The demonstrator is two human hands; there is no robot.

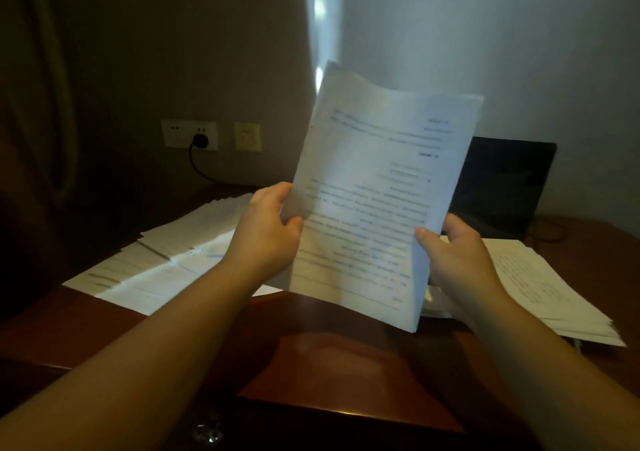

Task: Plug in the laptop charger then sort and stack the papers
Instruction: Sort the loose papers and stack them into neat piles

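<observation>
Holding a sheaf of papers upright above the desk, the left hand pinches its left edge with the thumb in front, and the right hand grips the right edge the same way; the two hands are apart, one on each side of the sheaf. The sheets look slightly out of line at the top, so the step in hand is likely squaring them. To do it well, loosen both grips a little, drop the bottom edge onto the bare wood at 6 o'clock and tap until the edges align, then turn and tap a long side. Keep the thumbs clear of the corners so nothing creases. The spread papers lie at 9 o'clock, and a neater stack sits at 3 o'clock, which seems the place to lay this bundle. The plug already sits in the wall socket at 10 o'clock, its cord running down toward the desk, and the laptop stands at 2 o'clock behind the sheaf
</observation>
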